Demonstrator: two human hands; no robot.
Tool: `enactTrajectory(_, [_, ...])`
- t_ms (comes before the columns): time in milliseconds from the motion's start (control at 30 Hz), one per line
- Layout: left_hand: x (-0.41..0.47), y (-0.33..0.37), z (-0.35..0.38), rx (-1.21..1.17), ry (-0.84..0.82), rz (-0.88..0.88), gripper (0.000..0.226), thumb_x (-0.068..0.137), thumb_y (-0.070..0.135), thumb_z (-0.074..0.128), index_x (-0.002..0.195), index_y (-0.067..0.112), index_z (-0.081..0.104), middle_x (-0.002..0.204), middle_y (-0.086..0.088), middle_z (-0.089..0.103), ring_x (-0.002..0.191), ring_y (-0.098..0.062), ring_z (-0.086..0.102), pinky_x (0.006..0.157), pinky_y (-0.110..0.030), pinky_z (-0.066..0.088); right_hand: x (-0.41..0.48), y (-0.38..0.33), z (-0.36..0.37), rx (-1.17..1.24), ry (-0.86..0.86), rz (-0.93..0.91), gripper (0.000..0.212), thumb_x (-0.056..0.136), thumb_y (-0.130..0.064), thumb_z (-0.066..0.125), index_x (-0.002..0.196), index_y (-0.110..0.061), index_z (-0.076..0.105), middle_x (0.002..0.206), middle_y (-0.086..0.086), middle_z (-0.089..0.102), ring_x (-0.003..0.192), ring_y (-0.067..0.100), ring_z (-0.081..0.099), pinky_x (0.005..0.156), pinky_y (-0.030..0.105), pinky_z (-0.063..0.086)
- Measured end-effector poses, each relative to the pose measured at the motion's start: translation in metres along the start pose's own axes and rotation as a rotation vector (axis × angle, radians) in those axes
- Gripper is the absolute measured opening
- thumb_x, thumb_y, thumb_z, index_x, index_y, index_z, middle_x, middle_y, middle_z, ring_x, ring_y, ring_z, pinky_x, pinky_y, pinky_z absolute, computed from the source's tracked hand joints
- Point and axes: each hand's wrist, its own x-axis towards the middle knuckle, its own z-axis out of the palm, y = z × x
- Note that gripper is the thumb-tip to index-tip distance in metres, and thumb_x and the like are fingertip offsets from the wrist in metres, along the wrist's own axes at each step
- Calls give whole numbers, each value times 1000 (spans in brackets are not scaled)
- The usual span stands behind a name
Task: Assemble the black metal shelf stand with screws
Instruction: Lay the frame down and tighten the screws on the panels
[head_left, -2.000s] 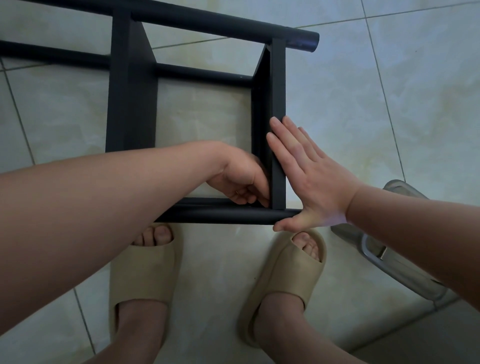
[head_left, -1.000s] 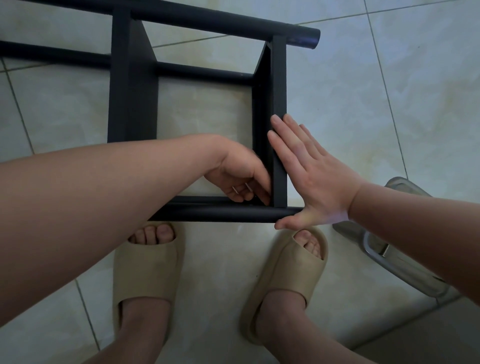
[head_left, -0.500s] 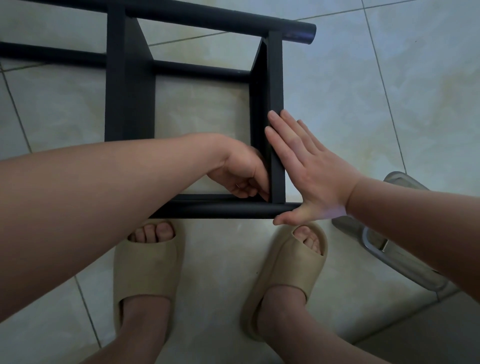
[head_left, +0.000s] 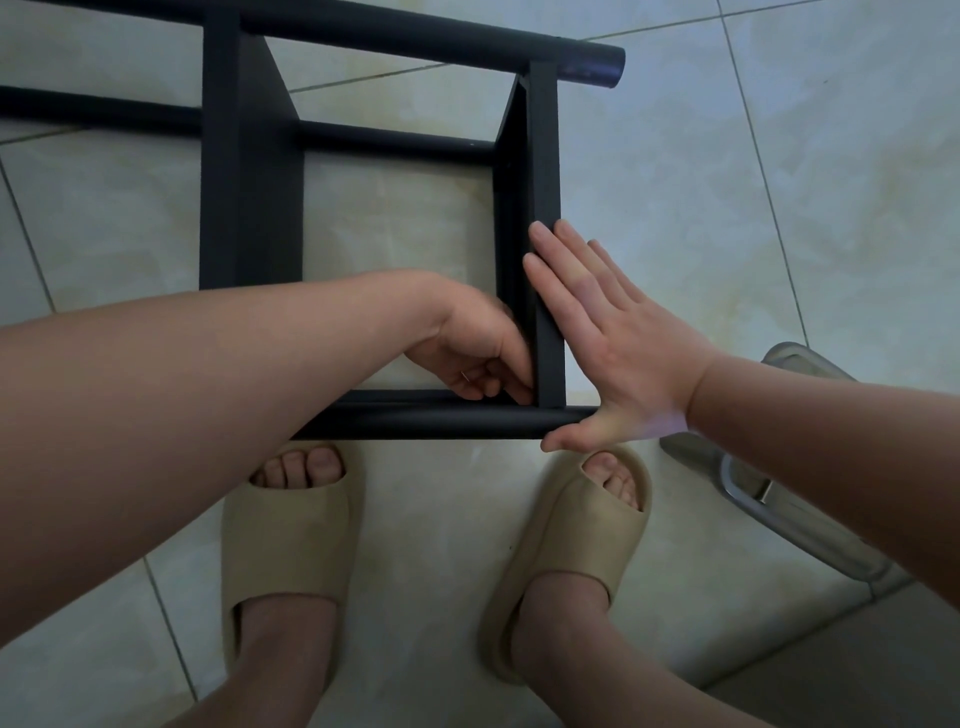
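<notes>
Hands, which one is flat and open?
The right hand, fingers straight, pressing the black bar from outside. The left hand is curled inside the frame.

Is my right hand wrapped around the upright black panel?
No, the right hand lies flat, fingers straight, against the outer face of the black panel.

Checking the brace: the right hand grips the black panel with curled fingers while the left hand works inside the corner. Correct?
No. The head view shows the right hand pressing flat, fingers straight, against the black panel; the left hand works inside the corner.
</notes>
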Motion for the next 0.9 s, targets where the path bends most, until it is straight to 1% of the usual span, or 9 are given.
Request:
enactTrajectory(100, [1,0,0,-21,6,9,15,91,6,65,81,15,70,67,3,68,57,-7,48,58,-18,45,0,0,0,0,-4,2,135,73,-93,43,160,0,-1,168,21,-6,156,39,-7,125,59,12])
enactTrajectory(233, [1,1,0,-29,11,23,15,90,3,65,81,14,70,67,2,67,56,-7,50,57,-18,46,0,0,-1,0,-10,4,136,73,-93,44,160,0,-1,168,21,-7,156,39,-7,125,59,12])
enactTrajectory(433, [0,-3,1,-60,-13,44,14,90,1,64,85,13,69,66,3,65,61,-8,50,65,-21,43,-1,0,1,2,-8,-3,136,72,-93,45,160,0,-1,168,19,-9,156,38,-7,125,58,11])
enactTrajectory(533, [-3,-5,0,-54,-7,49,14,90,3,64,91,16,70,74,5,67,70,-10,56,71,-24,45,0,0,0,3,-20,-1,135,73,-94,43,160,0,-2,168,20,-8,156,38,-8,125,58,11])
enactTrajectory(633, [-10,-8,-3,-37,47,-2,18,93,16,62,107,19,72,100,6,75,95,-14,64,84,-29,48,-1,-1,-4,-15,-43,3,134,73,-96,36,160,-1,-3,168,20,-9,156,36,-10,125,58,10])
enactTrajectory(700, [-22,-11,-6,58,113,-66,22,94,25,62,114,22,72,111,6,75,106,-15,65,92,-32,50,-1,-3,-8,-48,-73,14,134,73,-97,33,160,-1,-3,168,19,-10,156,34,-12,125,58,9])
enactTrajectory(800, [-54,-16,-9,283,148,-220,23,95,39,62,108,25,75,109,4,75,105,-16,67,90,-34,52,-2,-10,-18,-86,-141,54,135,72,-97,33,160,-4,-9,169,13,-17,155,29,-19,126,54,3])
enactTrajectory(867, [-83,-18,-10,368,94,-342,39,88,58,63,106,26,75,105,4,77,105,-19,69,93,-37,53,-2,-15,-28,-81,-207,103,135,71,-97,34,159,-8,-16,167,7,-26,153,23,-26,127,51,-3])
enactTrajectory(900, [-97,-19,-8,402,67,-402,51,79,68,66,106,26,75,105,3,77,105,-20,70,96,-40,52,-2,-18,-33,-72,-244,134,135,70,-96,36,159,-10,-20,165,4,-30,152,20,-29,127,49,-6])
